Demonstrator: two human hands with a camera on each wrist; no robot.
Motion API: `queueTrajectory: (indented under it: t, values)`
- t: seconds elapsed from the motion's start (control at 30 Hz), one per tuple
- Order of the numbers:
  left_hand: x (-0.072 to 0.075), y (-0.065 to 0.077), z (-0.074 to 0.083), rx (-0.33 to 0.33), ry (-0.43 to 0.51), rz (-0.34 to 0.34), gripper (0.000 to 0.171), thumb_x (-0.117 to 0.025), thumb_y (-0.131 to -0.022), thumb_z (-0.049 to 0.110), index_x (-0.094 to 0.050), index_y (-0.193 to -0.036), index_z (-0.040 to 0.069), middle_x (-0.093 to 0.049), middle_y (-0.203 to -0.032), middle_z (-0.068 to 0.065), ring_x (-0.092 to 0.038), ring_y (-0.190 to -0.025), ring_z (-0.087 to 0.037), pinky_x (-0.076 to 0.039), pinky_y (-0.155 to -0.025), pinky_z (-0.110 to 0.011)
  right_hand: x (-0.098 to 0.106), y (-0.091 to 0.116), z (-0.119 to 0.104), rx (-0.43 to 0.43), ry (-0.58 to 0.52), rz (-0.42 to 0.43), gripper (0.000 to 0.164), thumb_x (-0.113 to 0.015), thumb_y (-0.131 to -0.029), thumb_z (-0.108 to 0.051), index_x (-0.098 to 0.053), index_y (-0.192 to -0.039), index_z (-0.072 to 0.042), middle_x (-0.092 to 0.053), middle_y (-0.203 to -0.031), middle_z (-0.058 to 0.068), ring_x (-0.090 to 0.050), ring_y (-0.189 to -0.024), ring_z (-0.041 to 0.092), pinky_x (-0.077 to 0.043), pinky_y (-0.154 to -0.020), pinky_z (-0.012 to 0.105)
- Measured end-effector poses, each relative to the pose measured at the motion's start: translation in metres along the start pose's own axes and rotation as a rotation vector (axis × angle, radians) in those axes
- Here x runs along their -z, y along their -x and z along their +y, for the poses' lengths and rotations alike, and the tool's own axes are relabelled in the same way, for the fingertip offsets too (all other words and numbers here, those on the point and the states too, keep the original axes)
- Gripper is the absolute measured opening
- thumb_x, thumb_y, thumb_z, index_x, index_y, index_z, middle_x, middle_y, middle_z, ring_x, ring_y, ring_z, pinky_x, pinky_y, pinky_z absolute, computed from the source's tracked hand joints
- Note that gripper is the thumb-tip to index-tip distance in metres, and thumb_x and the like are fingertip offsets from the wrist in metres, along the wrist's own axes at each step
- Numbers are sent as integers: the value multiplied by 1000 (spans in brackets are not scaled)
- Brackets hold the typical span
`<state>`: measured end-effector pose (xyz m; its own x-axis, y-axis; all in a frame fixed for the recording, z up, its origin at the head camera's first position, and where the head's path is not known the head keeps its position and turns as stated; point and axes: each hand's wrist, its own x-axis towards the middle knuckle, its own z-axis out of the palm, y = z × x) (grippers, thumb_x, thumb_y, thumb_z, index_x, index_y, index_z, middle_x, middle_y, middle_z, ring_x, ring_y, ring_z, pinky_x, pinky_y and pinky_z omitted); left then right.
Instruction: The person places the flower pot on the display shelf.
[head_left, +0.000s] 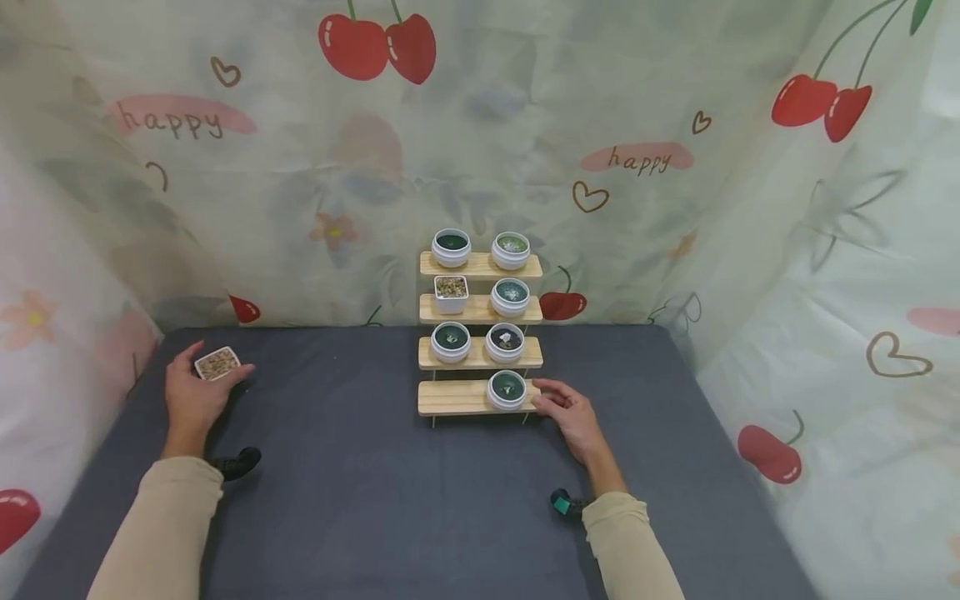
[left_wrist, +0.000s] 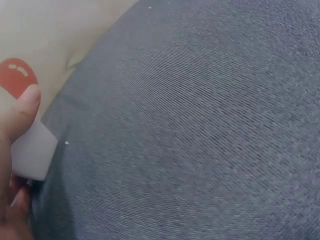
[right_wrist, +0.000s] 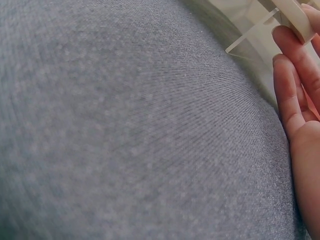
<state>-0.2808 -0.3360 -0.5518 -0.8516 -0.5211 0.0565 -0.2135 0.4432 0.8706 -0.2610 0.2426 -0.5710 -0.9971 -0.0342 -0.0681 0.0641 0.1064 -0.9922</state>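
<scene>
At the left, my left hand (head_left: 197,396) grips a small square white pot (head_left: 217,364) filled with brownish gravel-like bits, thumb on one side and fingers on the other. The left wrist view shows the pot's smooth white side (left_wrist: 34,152) between them. My right hand (head_left: 576,421) is at the right end of the lowest wooden shelf (head_left: 453,398), fingers loosely bent, beside a round white pot (head_left: 507,390) with dark green contents. In the right wrist view its fingertips (right_wrist: 286,36) are right at the shelf's edge (right_wrist: 295,17).
Above it rise three more wooden shelves (head_left: 480,265) bearing several round white pots (head_left: 452,248) with green or dark contents. Another square pot (head_left: 451,295) stands on the second shelf from the top. A printed curtain (head_left: 480,125) encloses the dark grey tabletop (head_left: 390,508).
</scene>
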Motion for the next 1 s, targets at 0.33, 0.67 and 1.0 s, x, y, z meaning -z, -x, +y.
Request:
queueTrajectory:
  t: [0.33, 0.67, 1.0]
  values:
    - [-9, 4, -17, -25, 8, 91, 77, -80, -89, 26, -42, -156, 17, -54, -152, -16, -55, -135, -34, -45, -111, -43, 0, 1, 1, 16, 4, 15, 44, -76, -93, -19, -64, -133, -4, -74, -93, -12, -67, -86, 6, -57, -82, 21]
    - [-4, 1, -13, -19, -17, 48, 77, -77, -91, 24, -40, -157, 13, -50, -154, -19, -51, -139, -38, -40, -116, -53, -2, 1, 3, 49, -7, 12, 44, -76, -94, -21, -65, -132, -5, -74, -93, -11, -66, -85, 5, -57, -81, 21]
    - [-17, 18, 12, -133, -8, 127, 68, -72, -94, 15, -41, -152, 0, -48, -140, -33, -45, -130, -47, -34, -114, -59, -2, 2, 4, 45, 3, 11, 43, -75, -94, -21, -65, -133, -5, -74, -92, -12, -66, -85, 5, -57, -81, 21]
